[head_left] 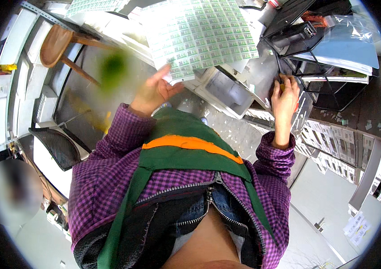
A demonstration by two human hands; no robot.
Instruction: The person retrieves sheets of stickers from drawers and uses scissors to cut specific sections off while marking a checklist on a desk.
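A large sheet of small green-and-white printed labels (201,33) spreads out ahead of me. My left hand (157,91) pinches its near left corner between thumb and fingers. To the right, my right hand (285,96) rests at the dark worktop with its fingers curled down. Bits of yellow and orange-red show at those fingers, from a small thing mostly hidden under them; its kind I cannot make out. Beneath the sheet's near edge lies a pale-framed box or tray (226,92) with a grey inside.
A black wire rack (320,67) holding a blue folder (343,47) and papers stands right of my right hand. Small white boxes (329,139) line shelves below. A wooden stool (56,45) and shelving are at left. Paper scraps litter the floor; a blurred person (12,193) is at far left.
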